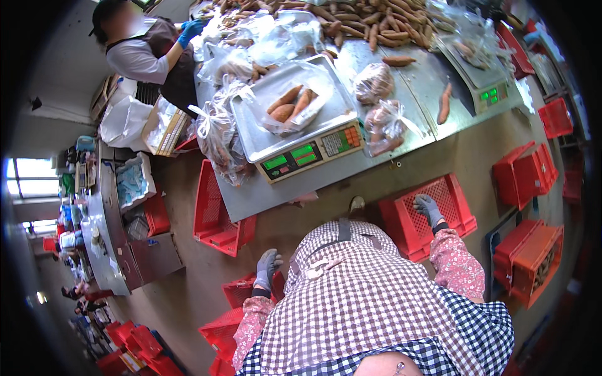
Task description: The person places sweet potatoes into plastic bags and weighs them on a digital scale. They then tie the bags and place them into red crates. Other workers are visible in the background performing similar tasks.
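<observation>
My left hand (268, 269), in a grey work glove, hangs at my side above stacked red plastic crates and holds nothing. My right hand (426, 208), gloved the same way, hangs lower right of the table with loosely bent fingers and appears empty. In the picture it overlaps a perforated red crate (454, 197); whether they touch cannot be told. Before me stands a digital scale (296, 158) with lit green displays. An open clear plastic bag (316, 107) of sweet potatoes (282, 113) lies on its metal tray (254, 141).
Knotted bags of sweet potatoes (218, 141) flank the scale on the steel table (244, 197). Loose sweet potatoes (400, 21) are heaped behind. A second scale (491, 94) stands right. A co-worker (150, 51) in blue gloves is far left. Red crates (526, 174) line the floor.
</observation>
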Demonstrator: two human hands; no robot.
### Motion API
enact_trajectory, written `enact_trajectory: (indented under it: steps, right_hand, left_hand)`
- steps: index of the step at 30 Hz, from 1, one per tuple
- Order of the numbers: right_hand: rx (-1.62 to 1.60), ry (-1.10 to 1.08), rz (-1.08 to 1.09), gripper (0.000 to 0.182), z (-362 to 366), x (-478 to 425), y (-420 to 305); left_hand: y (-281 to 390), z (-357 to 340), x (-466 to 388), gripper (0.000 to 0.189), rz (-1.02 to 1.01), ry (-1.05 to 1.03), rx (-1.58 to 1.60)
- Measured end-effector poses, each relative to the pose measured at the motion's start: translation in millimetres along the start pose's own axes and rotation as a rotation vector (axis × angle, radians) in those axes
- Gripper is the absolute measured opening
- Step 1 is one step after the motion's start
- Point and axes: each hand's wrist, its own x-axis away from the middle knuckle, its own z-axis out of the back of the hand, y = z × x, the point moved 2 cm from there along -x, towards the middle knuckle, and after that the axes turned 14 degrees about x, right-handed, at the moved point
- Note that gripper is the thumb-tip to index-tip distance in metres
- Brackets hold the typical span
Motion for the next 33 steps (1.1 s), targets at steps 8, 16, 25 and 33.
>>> enact_trajectory:
  steps: [8,16,25,33]
  right_hand:
    - [0.063,-0.059,-0.096,0.020,-15.8,-11.9,-11.1]
    - [0.246,-0.085,-0.216,0.025,-38.1,58.9,-74.0]
    - [0.326,-0.084,0.519,0.025,-76.5,-1.5,-312.4]
    - [0.642,0.432,0.720,0.030,20.6,-173.8,-390.0]
  left_hand:
    - [145.3,-121.6,43.9,0.040,-0.602,-0.067,-0.340]
    - [248.6,-202.2,56.8,0.042,-0.837,-0.204,-0.225]
    - [292.9,-309.0,110.2,0.079,-1.071,-0.076,-0.415]
    - [315.5,-394.3,114.6,0.084,-1.248,0.091,-0.982]
